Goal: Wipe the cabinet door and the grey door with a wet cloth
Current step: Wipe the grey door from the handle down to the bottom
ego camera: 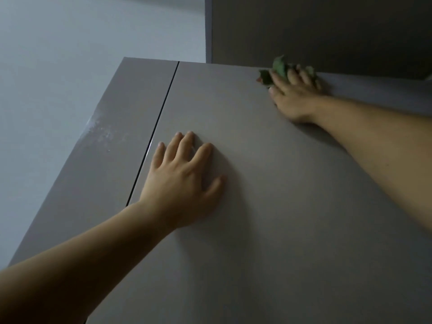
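Note:
A grey-beige cabinet door [268, 183] fills most of the view, seen from below. My left hand [184, 181] lies flat on it with the fingers spread, just right of the dark gap between two doors. My right hand [294, 94] presses a crumpled green cloth [278, 69] against the door's top edge, near its upper right. The cloth sticks out past the fingertips, and part of it is hidden under the hand.
A narrower neighbouring door [98, 164] to the left carries a whitish smear near its outer edge. A dark panel [327, 31] rises above the cabinet at top right. A pale wall [70, 54] lies to the left.

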A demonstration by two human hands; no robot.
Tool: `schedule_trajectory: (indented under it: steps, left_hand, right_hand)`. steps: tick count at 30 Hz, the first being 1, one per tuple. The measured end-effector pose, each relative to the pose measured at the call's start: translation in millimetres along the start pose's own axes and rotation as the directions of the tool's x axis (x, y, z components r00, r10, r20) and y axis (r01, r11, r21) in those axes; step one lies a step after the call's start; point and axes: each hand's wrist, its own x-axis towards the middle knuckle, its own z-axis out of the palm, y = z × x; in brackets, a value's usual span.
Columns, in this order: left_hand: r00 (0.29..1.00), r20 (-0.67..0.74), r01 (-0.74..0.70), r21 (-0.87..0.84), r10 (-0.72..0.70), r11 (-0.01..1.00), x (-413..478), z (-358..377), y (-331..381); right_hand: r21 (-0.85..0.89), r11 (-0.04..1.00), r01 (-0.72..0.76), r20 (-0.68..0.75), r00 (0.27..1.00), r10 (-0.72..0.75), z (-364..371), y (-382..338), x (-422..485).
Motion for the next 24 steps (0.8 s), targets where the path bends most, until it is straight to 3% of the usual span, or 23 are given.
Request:
schedule_trajectory:
  steps: [2,6,7,10,12,14,18,20,24]
  left_hand:
    - [0.999,-0.029,-0.028,-0.022,0.027,0.999,2,1,12]
    - [0.993,-0.016,-0.121,-0.045,0.121,0.992,6,3,41]
    - [0.99,0.002,-0.138,-0.046,0.138,0.989,6,5,48]
    - [0.988,0.057,-0.14,-0.017,0.141,0.99,8,12,61]
    - [0.991,0.06,-0.124,0.023,0.122,0.992,8,17,65]
    - [0.992,0.042,-0.119,0.037,0.118,0.992,8,19,66]
    - [0.993,0.025,-0.115,0.036,0.114,0.993,9,19,67]
    - [0.994,0.026,-0.107,0.042,0.106,0.993,9,19,70]
    - [0.996,0.017,-0.083,0.031,0.083,0.996,8,18,76]
  right_hand:
    - [-0.034,0.997,0.063,-0.008,0.998,-0.064,4,-16,-14]
    - [-0.021,0.921,0.39,0.039,0.92,-0.389,21,-16,-67]
    - [-0.027,0.919,0.393,0.037,0.919,-0.392,18,-4,-63]
    - [-0.041,0.992,0.116,0.034,0.993,-0.115,0,34,-28]
    - [-0.006,1.0,-0.014,0.016,1.0,0.015,-5,49,-15]
    - [-0.011,1.0,-0.002,0.006,1.0,0.002,-3,45,-23]
    - [-0.026,0.973,0.227,0.027,0.974,-0.227,14,42,-71]
    - [-0.042,0.961,0.272,0.03,0.962,-0.271,11,59,-70]
    - [-0.006,0.999,-0.047,-0.012,0.999,0.047,-5,92,-30]
